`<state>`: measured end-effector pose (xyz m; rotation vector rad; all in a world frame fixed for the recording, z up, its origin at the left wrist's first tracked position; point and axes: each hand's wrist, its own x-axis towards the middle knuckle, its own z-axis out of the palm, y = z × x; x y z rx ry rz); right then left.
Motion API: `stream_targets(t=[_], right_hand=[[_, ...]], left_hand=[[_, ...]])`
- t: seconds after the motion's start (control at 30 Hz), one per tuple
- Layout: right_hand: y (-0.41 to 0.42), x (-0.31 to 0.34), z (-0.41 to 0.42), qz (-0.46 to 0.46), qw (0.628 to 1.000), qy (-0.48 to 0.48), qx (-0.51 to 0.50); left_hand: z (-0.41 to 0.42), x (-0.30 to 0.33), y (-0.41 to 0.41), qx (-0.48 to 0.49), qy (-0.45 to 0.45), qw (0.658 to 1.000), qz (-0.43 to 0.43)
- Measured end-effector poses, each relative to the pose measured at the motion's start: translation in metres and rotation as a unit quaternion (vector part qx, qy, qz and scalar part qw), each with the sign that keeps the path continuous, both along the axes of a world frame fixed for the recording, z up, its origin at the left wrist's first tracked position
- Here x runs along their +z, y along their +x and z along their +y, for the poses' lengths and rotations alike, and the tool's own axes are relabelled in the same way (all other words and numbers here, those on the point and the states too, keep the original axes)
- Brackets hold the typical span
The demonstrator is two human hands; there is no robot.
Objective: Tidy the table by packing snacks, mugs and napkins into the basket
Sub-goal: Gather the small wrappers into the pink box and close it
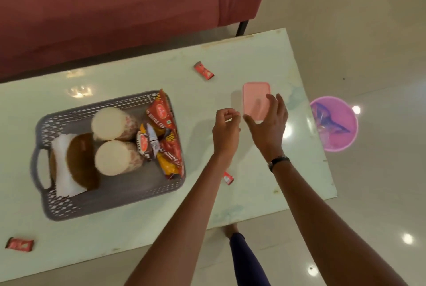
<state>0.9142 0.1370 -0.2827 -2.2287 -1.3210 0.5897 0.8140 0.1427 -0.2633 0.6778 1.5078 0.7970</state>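
Red snack packets (pixel 164 133), lettering too blurred to read, in grey perforated plastic basket (pixel 110 202) mid-table. Left hand (pixel 226 131) curled, pinching nothing visible; right hand (pixel 267 122) spread over pink rectangular plastic lidded box (pixel 253 94) near table's right edge.

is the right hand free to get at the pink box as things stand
Probably yes. The right hand is open, holds nothing and hovers right by the pink box, which sits alone on the table. The left hand is beside it, not in the way.
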Motion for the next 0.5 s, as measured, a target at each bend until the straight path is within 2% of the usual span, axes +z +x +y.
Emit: stream_targets(t=[0.23, 0.4, 0.5], right_hand=[[0.008, -0.013, 0.017, 0.001, 0.996, -0.069, 0.054], [0.011, 0.007, 0.003, 0.086, 0.992, -0.087, 0.023], [0.01, 0.021, -0.013, 0.13, 0.988, -0.079, 0.032]], left_hand=[[0.007, -0.027, 0.021, -0.005, -0.064, 0.997, -0.044], [0.009, -0.024, 0.024, -0.026, -0.111, 0.987, -0.113], [0.013, -0.02, 0.023, -0.055, -0.146, 0.97, -0.187]])
